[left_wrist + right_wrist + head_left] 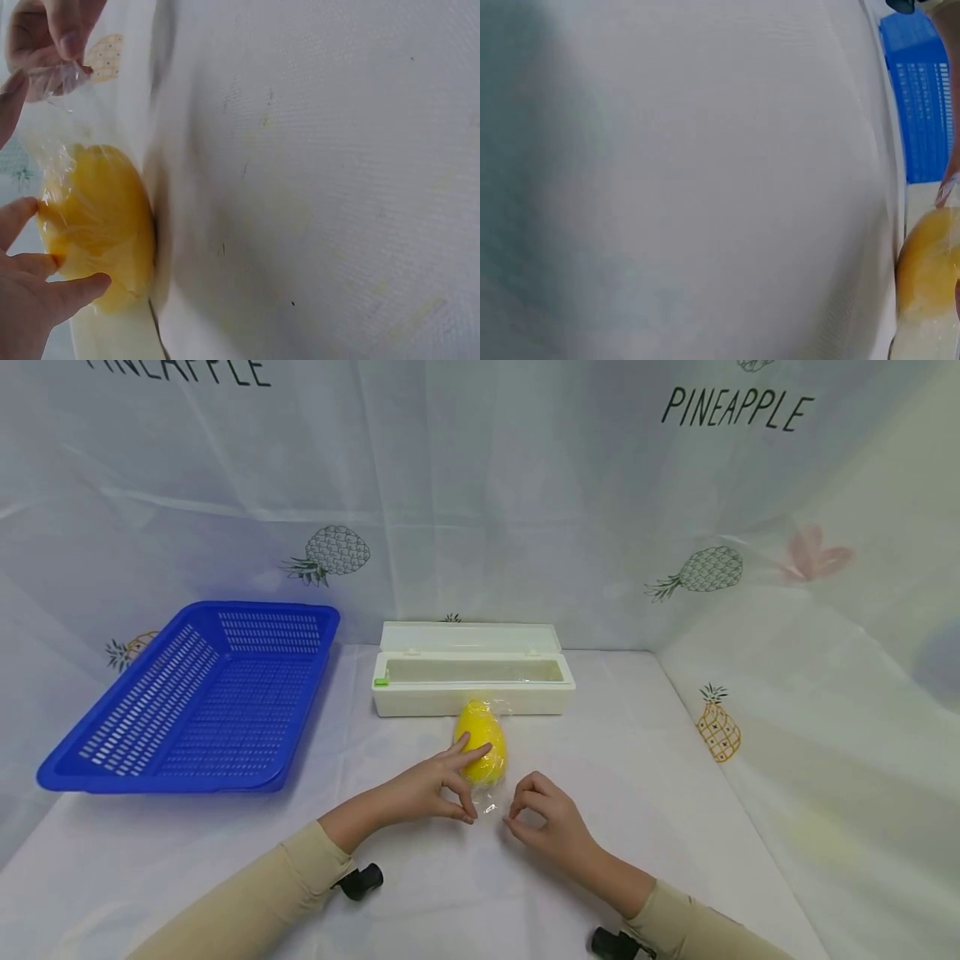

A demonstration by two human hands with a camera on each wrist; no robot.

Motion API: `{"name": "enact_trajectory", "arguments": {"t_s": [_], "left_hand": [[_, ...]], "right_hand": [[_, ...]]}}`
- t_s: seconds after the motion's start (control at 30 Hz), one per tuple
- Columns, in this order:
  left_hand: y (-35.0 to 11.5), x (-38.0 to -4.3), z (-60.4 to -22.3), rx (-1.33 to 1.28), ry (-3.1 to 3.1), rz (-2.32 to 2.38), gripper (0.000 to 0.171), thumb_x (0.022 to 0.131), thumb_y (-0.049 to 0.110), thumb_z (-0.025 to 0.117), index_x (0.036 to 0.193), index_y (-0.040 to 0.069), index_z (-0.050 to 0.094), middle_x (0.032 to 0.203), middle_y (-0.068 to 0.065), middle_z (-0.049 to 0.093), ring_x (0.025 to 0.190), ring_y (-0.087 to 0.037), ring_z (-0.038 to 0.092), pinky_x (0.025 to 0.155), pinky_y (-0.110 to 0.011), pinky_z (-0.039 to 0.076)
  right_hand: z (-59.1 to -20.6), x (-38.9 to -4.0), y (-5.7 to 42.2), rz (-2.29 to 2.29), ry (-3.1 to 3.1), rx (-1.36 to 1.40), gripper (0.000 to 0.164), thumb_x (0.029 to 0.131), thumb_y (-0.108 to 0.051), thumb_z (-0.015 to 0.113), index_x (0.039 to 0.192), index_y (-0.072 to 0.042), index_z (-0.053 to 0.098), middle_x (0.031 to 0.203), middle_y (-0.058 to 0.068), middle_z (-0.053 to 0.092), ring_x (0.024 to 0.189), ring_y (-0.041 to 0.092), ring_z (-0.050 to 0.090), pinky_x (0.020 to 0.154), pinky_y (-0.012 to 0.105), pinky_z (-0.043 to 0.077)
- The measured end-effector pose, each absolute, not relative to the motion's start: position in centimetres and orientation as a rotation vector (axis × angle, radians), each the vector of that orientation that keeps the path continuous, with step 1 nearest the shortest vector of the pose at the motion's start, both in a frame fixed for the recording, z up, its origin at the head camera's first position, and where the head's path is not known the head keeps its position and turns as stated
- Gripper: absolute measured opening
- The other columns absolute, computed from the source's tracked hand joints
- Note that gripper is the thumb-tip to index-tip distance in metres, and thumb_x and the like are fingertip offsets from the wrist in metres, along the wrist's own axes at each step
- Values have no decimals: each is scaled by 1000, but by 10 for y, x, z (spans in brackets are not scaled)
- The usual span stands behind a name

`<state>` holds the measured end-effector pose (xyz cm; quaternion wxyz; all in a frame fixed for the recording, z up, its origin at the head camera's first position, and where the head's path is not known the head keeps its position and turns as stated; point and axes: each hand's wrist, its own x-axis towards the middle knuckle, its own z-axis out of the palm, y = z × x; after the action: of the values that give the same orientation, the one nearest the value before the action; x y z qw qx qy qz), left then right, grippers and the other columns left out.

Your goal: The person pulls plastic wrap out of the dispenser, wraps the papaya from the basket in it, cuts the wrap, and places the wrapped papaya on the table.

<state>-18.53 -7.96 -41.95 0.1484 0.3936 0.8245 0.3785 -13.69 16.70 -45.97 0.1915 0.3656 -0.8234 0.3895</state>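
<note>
A yellow oval fruit [474, 720] lies on the table, wrapped in clear cling film [489, 800] that gathers at its near end. My left hand [438, 785] is at its left, thumb and a finger pinching the loose film while other fingers spread onto the fruit. Across from it, my right hand [553, 827] pinches the film between thumb and index finger, close to the left fingertips. The left wrist view shows the film bunched at the right hand's fingertips [69, 45]. In the right wrist view the fruit [926, 262] shows only at the right edge.
Just behind the fruit stands a long white dispenser box [472, 700], its lid [468, 636] raised and a small green piece at its left end. A blue perforated basket [176, 781] sits at the left. White cloth with pineapple prints hangs at the back and right.
</note>
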Motion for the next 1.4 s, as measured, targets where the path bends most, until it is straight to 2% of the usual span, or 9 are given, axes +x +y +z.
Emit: {"name": "enact_trajectory", "arguments": {"t_s": [0.17, 0.43, 0.57, 0.7, 0.9, 1.0, 1.1, 1.27, 1.4], "left_hand": [[-80, -186, -421, 1116, 2376, 1102, 5, 79, 23, 80, 78, 25, 75, 157, -2, 29, 147, -33, 1, 112, -58, 18], [-78, -186, -419, 1099, 2353, 1173, 6, 82, 22, 77, 79, 24, 73, 155, 0, 34, 146, -36, 5, 111, -61, 20], [-76, -186, -417, 1056, 2354, 1184, 9, 83, 22, 76, 79, 27, 71, 153, 2, 36, 147, -34, 6, 112, -59, 19], [-76, -186, -415, 1021, 2365, 1206, 6, 83, 24, 76, 79, 26, 72, 151, 5, 39, 146, -33, 9, 112, -57, 22], [-71, -184, -415, 917, 2495, 1401, 8, 80, 14, 79, 84, 21, 77, 127, 1, 63, 137, -30, 37, 106, -49, 36], [-67, -184, -415, 871, 2593, 1502, 10, 79, 12, 80, 88, 15, 78, 107, -3, 72, 126, -27, 52, 100, -42, 44], [-63, -188, -416, 858, 2686, 1528, 14, 77, 11, 81, 90, 10, 78, 104, -7, 73, 118, -25, 59, 98, -40, 47], [-57, -197, -418, 806, 2780, 1483, 6, 79, 9, 79, 82, 8, 74, 114, -10, 69, 121, -28, 57, 103, -42, 42], [-50, -206, -419, 777, 2755, 1394, 9, 91, 12, 68, 86, 8, 61, 125, -10, 64, 131, -31, 46, 108, -45, 35]], "right_hand": [[-459, -137, 167, 1159, -2259, 1032, 28, 73, 10, 76, 83, -11, 61, 105, 8, 66, 81, 15, 64, 74, 19, 53], [-461, -143, 166, 1158, -2230, 1030, 38, 71, 11, 80, 104, -3, 66, 94, 2, 68, 83, 15, 66, 79, 18, 52], [-460, -150, 165, 1069, -2175, 1094, 37, 62, 12, 85, 94, -1, 74, 89, 1, 62, 80, 15, 61, 75, 16, 50], [-456, -160, 166, 1039, -2154, 1103, 18, 69, 0, 86, 82, -7, 76, 98, 6, 60, 93, 22, 59, 85, 24, 50], [-455, -175, 170, 1137, -2267, 1097, 17, 80, -2, 78, 81, -8, 63, 130, 15, 59, 121, 34, 54, 102, 40, 43], [-455, -180, 170, 1163, -2254, 1132, 22, 79, 9, 74, 93, -3, 61, 129, 18, 60, 122, 38, 53, 105, 44, 38], [-454, -184, 169, 1146, -2241, 1149, 27, 80, 11, 72, 102, 2, 61, 125, 18, 63, 120, 38, 55, 105, 46, 36], [-452, -191, 167, 1100, -2248, 1099, 31, 80, 7, 74, 108, 1, 63, 117, 14, 68, 113, 32, 61, 97, 37, 47], [-452, -197, 164, 1092, -2215, 1046, 22, 79, 6, 75, 98, -1, 65, 108, 12, 71, 103, 29, 67, 87, 30, 53]]}}
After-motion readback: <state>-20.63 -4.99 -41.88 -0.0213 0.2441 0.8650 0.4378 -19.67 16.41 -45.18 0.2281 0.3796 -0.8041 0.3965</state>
